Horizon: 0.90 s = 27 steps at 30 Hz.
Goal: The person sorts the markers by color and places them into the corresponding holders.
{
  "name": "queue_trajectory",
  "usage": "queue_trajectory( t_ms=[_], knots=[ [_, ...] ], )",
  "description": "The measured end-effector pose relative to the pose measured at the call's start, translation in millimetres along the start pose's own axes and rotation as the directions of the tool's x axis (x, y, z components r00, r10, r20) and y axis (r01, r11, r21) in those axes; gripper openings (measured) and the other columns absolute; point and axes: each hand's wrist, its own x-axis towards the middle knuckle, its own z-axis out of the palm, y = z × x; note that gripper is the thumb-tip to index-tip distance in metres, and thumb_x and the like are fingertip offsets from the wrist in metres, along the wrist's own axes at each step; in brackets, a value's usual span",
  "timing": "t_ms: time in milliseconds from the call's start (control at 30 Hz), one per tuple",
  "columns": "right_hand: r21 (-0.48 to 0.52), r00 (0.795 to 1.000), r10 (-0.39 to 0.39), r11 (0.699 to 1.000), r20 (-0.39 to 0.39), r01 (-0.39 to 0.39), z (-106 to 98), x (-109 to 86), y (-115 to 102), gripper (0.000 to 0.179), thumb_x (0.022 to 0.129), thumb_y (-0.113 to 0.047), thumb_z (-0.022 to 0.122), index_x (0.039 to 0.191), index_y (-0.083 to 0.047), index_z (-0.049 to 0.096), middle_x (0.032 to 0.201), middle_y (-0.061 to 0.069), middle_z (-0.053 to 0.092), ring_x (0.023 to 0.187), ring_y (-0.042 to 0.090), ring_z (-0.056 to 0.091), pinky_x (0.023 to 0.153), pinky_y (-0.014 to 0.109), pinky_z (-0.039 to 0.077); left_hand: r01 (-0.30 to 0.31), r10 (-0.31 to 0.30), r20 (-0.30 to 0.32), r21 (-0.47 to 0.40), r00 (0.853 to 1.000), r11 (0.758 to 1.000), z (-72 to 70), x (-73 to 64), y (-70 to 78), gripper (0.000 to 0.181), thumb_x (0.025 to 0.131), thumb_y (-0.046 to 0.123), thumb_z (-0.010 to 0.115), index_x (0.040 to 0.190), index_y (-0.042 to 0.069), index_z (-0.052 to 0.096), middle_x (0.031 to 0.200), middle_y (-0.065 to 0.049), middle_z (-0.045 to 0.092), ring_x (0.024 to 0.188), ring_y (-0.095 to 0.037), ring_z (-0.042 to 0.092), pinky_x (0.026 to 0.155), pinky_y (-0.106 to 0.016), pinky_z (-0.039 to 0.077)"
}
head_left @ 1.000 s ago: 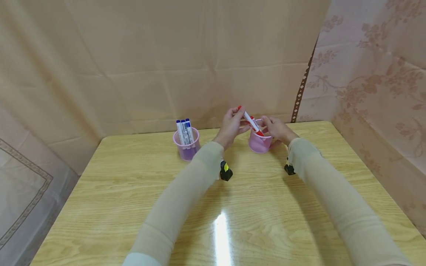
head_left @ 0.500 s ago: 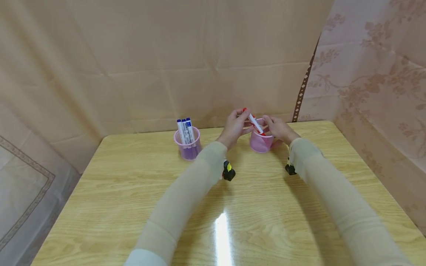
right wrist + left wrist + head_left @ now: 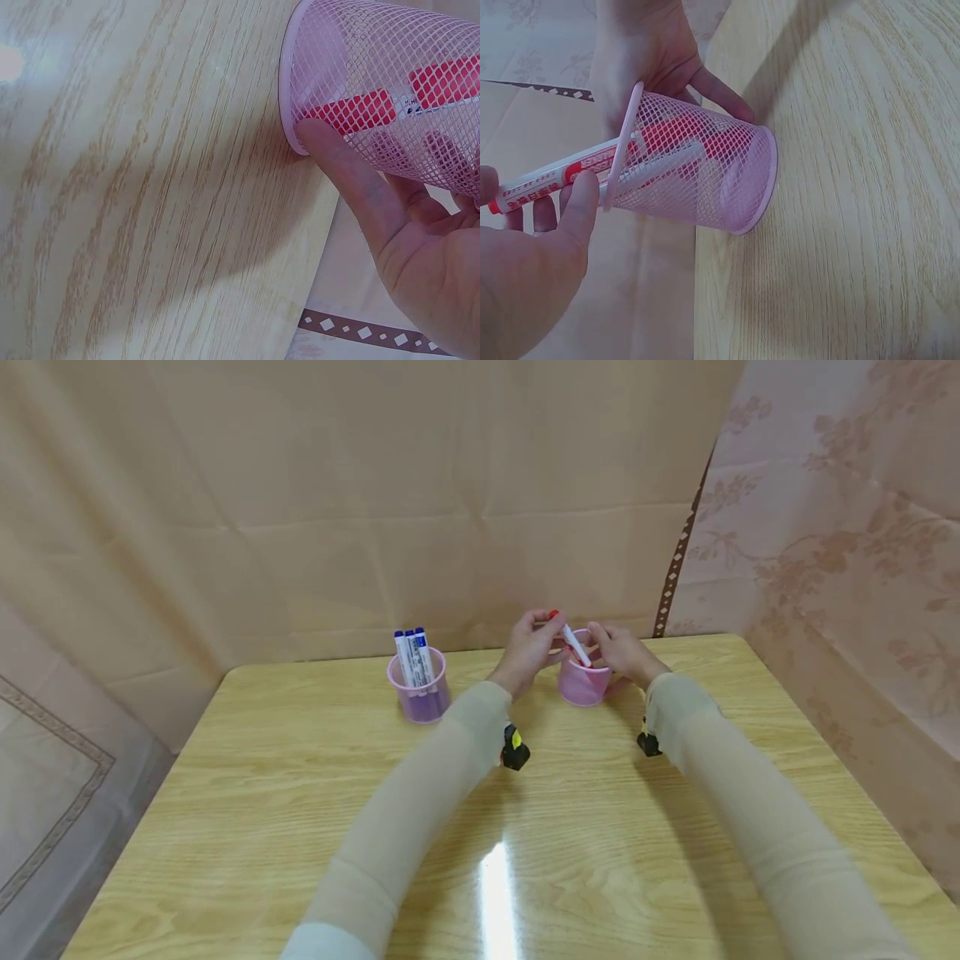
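Observation:
My left hand [image 3: 525,652] pinches a white marker with red ends [image 3: 592,161] near its upper tip. The marker slants down through the rim of a pink mesh pen cup [image 3: 583,687], its lower part inside. Another white marker [image 3: 664,166] with red shows through the mesh in the left wrist view. From the far right side my right hand [image 3: 628,656] holds the cup, its thumb at the rim and other fingers round the wall. In the right wrist view, a fingertip lies by the cup's base, and red caps [image 3: 364,112] show through the mesh.
A second pink cup [image 3: 425,703] stands to the left with several blue-capped white markers [image 3: 414,660] upright in it. Both cups are near the back edge of the wooden table [image 3: 300,793]. A beige curtain [image 3: 337,527] hangs behind.
My left hand has moved slightly right and down, and the marker has gone lower into the cup. The right hand keeps its hold on the cup.

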Motion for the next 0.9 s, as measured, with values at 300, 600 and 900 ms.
queue_trajectory(
  t_ms=[300,600,900],
  knots=[
    [0.008,1.0,0.012,1.0,0.01,-0.012,0.1,0.4,-1.4,0.072,0.107,-0.058,0.023,0.144,0.001,0.041,0.141,0.03,0.048,0.129,0.045,0.05,0.073,0.058,0.06,-0.031,0.031,0.01,0.053,0.999,0.998,3.8,-0.7,-6.0,0.019,0.102,0.014,0.064,0.114,0.003,0.054,0.096,-0.005,0.057,0.086,-0.019,0.06,0.095,-0.045,0.056],
    [-0.029,1.0,0.01,1.0,0.016,-0.01,-0.4,-0.4,-1.2,0.074,0.106,-0.058,0.023,0.146,0.001,0.04,0.143,0.03,0.046,0.133,0.045,0.045,0.077,0.06,0.059,-0.059,0.056,0.024,0.138,0.998,0.989,4.4,-2.8,-6.7,0.024,0.098,0.009,0.068,0.118,0.002,0.057,0.1,-0.006,0.06,0.095,-0.021,0.062,0.095,-0.043,0.056],
    [-0.026,1.0,0.007,1.0,0.017,-0.006,0.0,-1.5,-1.4,0.073,0.107,-0.057,0.023,0.146,0.002,0.038,0.143,0.03,0.046,0.133,0.046,0.044,0.076,0.059,0.059,-0.101,0.096,0.032,0.236,0.995,0.967,8.1,-4.9,-6.8,0.031,0.096,0.008,0.07,0.122,-0.005,0.059,0.097,-0.003,0.059,0.089,-0.014,0.058,0.091,-0.037,0.058]
  ],
)
